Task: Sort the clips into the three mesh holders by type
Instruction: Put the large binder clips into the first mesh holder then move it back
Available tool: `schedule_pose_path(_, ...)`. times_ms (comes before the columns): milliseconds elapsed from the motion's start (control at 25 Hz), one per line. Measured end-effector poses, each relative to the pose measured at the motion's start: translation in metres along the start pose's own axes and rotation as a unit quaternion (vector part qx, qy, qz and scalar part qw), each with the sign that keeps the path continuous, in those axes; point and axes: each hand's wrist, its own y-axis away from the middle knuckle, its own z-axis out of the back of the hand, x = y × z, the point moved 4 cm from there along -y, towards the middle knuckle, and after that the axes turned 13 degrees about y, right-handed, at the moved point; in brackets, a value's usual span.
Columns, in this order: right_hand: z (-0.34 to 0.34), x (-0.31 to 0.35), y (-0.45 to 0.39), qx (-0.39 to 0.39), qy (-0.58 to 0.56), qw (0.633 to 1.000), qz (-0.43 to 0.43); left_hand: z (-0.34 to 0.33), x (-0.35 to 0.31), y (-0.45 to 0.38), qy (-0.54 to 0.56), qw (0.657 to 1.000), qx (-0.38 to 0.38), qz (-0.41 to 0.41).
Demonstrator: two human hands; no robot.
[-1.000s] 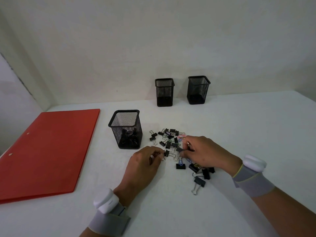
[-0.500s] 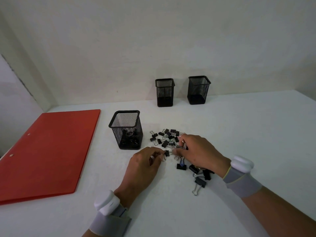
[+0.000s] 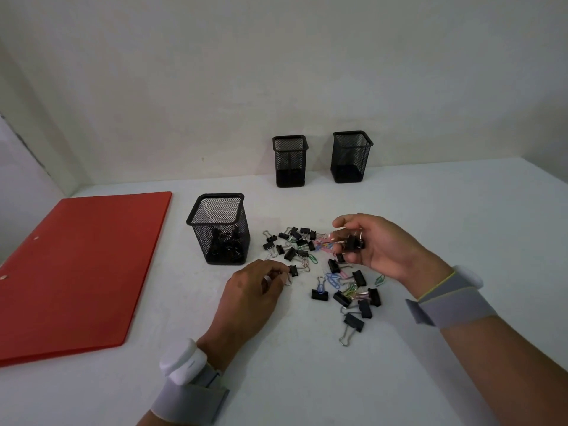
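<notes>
Since the earlier frame, your right hand has lifted off the clip pile and turned palm-up just right of it, fingers curled around a few black binder clips. Your left hand stays low at the pile's near-left edge, thumb and forefinger pinching the wire handle of one small binder clip on the white tabletop. Binder clips and coloured paper clips lie mixed in the pile. Left of the pile: nearest mesh holder, holding black binder clips. Behind the pile: two more mesh holders. Far left of the pile: red folder.
</notes>
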Motion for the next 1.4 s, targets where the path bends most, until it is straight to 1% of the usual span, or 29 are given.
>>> schedule_pose_path(80, 0.004, -0.003, 0.006, 0.006, 0.023, 1.0, -0.004, 0.0, 0.0, 0.0, 0.001, 1.0, 0.001, -0.002)
schedule_pose_path(120, 0.006, -0.006, 0.01, 0.005, 0.062, 0.998, -0.001, 0.0, -0.001, 0.0, 0.001, 1.0, 0.004, -0.003)
schedule_pose_path(200, 0.009, -0.011, 0.018, 0.004, 0.174, 0.985, 0.009, 0.0, -0.002, 0.0, 0.002, 1.0, 0.003, -0.003)
schedule_pose_path(240, 0.009, -0.012, 0.024, 0.003, 0.239, 0.971, 0.012, 0.0, -0.002, 0.0, 0.003, 1.0, 0.001, -0.001)
schedule_pose_path(360, 0.004, -0.015, 0.04, -0.014, 0.413, 0.91, 0.036, 0.001, -0.002, 0.0, 0.002, 1.0, 0.0, 0.003)
schedule_pose_path(480, -0.008, -0.02, 0.05, -0.019, 0.529, 0.844, 0.085, 0.001, -0.003, 0.002, 0.001, 1.0, 0.005, 0.002)
schedule_pose_path(560, -0.014, -0.024, 0.053, -0.037, 0.603, 0.792, 0.088, 0.0, -0.004, 0.002, 0.002, 1.0, 0.005, 0.002)
schedule_pose_path(720, -0.028, -0.025, 0.05, -0.063, 0.677, 0.724, 0.115, 0.0, -0.003, 0.002, -0.001, 1.0, 0.008, 0.003)
schedule_pose_path(840, -0.035, -0.026, 0.043, -0.083, 0.697, 0.693, 0.162, -0.001, -0.004, 0.002, -0.003, 1.0, 0.013, 0.005)
schedule_pose_path(880, -0.036, -0.025, 0.042, -0.087, 0.698, 0.689, 0.177, 0.0, -0.004, 0.003, -0.001, 1.0, 0.011, 0.004)
schedule_pose_path(960, -0.036, -0.022, 0.039, -0.105, 0.678, 0.701, 0.194, 0.0, -0.005, 0.003, 0.0, 1.0, 0.01, 0.003)
schedule_pose_path(1040, -0.033, -0.018, 0.034, -0.127, 0.639, 0.732, 0.2, -0.001, -0.007, 0.004, 0.002, 1.0, 0.016, 0.001)
schedule_pose_path(1120, -0.031, -0.015, 0.026, -0.134, 0.596, 0.764, 0.209, -0.001, -0.012, 0.005, 0.011, 1.0, 0.024, -0.01)
schedule_pose_path(1280, -0.035, -0.012, 0.014, -0.105, 0.531, 0.811, 0.221, -0.002, -0.018, 0.005, -0.003, 0.998, 0.037, -0.043)
schedule_pose_path(1400, -0.05, -0.014, 0.009, -0.058, 0.524, 0.822, 0.217, -0.001, -0.016, 0.004, 0.007, 0.998, 0.025, -0.056)
